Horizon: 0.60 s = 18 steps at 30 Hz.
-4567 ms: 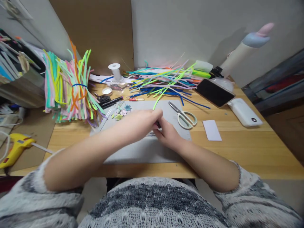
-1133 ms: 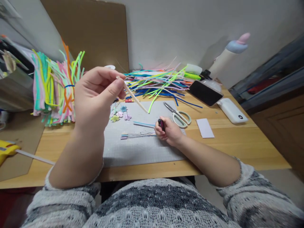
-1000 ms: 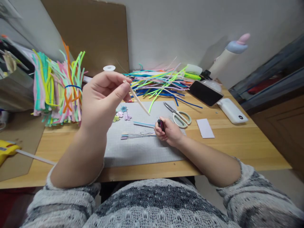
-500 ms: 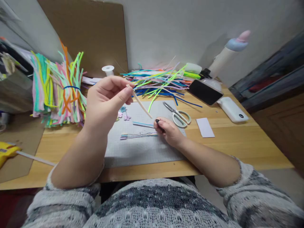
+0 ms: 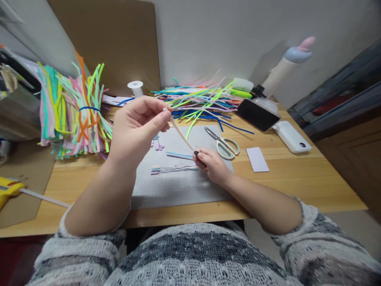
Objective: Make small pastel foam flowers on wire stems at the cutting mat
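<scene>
My left hand [image 5: 135,131] is raised over the grey cutting mat [image 5: 178,192], thumb and fingers pinching the upper end of a cream pipe cleaner [image 5: 181,133]. The strip slants down to my right hand [image 5: 212,163], closed low over the mat. A small black object [image 5: 196,153] sticks out between its thumb and fingers; the rest is hidden. The strip's lower end meets this hand, but I cannot tell whether the fingers grip it. Below lie a blue strip [image 5: 178,155] and several thin stems with pastel ends [image 5: 166,170]. Small pastel flowers [image 5: 159,146] are partly behind my left hand.
Scissors [image 5: 224,145] lie by my right hand. Behind is a pile of loose pipe cleaners [image 5: 202,101]; a tied bundle [image 5: 74,115] stands left, near a yellow glue gun [image 5: 10,188]. Rightward are a phone [image 5: 257,115], a white card [image 5: 257,159] and a white device [image 5: 293,137].
My left hand has shifted slightly right with the cream pipe cleaner. The strip's lower end, apart from my right hand before, now meets it. The right hand has hardly moved.
</scene>
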### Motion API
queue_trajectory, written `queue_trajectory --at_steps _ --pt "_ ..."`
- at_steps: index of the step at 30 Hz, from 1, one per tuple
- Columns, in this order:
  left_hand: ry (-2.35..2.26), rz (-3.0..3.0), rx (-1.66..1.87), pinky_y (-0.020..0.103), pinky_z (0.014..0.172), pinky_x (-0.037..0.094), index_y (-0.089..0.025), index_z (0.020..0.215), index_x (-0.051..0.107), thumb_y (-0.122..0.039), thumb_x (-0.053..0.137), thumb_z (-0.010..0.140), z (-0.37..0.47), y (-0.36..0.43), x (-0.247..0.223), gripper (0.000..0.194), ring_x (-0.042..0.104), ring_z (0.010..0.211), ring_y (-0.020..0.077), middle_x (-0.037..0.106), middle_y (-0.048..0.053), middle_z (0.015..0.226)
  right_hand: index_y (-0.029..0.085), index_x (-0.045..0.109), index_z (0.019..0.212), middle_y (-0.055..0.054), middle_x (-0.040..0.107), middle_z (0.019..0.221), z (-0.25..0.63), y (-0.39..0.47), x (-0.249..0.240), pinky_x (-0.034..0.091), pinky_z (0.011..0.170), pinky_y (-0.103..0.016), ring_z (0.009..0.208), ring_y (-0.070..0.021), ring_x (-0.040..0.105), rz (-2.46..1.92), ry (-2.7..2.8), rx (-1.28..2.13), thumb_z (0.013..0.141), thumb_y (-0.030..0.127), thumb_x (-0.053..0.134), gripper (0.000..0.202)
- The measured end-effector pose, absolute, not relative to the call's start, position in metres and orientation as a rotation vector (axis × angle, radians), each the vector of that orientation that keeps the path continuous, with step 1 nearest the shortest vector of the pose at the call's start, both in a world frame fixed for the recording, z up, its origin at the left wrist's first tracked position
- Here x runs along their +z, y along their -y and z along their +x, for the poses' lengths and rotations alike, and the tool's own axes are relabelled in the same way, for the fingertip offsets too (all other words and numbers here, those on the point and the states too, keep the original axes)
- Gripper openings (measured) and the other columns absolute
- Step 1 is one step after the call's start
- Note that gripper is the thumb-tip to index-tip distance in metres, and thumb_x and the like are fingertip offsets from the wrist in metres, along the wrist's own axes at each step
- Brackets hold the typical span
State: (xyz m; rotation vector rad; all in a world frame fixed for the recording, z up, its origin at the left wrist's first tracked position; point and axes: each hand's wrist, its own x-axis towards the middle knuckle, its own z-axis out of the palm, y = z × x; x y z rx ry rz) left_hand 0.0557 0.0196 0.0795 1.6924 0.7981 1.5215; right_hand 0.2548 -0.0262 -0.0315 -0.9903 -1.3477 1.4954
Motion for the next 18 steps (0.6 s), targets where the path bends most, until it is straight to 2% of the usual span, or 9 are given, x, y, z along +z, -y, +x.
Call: queue_trajectory --at_steps 5,10,18 --pt "-0.795 1.703 1.497 0.023 0.054 0.052 -0.023 0.075 0.068 -0.032 0.076 0.073 0.0565 -0.0201 0.0805 0.012 0.059 0.058 0.0091 0.065 -0.001 0.073 0.018 0.052 0.074 0.006 0.036 0.058 0.2544 0.0273 -0.0310 0.021 0.046 -0.023 0.049 -0.0080 0.030 -0.971 1.351 1.502 0.084 0.043 0.051 0.027" --pt "-0.776 1.703 1.490 0.023 0.054 0.051 -0.022 0.075 0.068 -0.029 0.076 0.074 0.0568 -0.0197 0.0814 0.010 0.059 0.058 0.0091 0.064 0.000 0.073 0.018 0.051 0.074 0.006 0.036 0.058 0.2531 0.0283 -0.0280 0.021 0.045 -0.023 0.049 -0.0079 0.030 -0.963 1.352 1.531 0.086 0.047 0.050 0.031" --pt "-0.789 1.727 1.488 0.023 0.053 0.050 -0.022 0.075 0.066 -0.031 0.075 0.075 0.0567 -0.0210 0.0800 0.013 0.059 0.057 0.0089 0.063 -0.001 0.071 0.018 0.051 0.075 0.006 0.036 0.058 0.2530 0.0295 -0.0293 0.019 0.045 -0.024 0.048 -0.0074 0.030 -0.920 1.348 1.547 0.087 0.046 0.049 0.030"
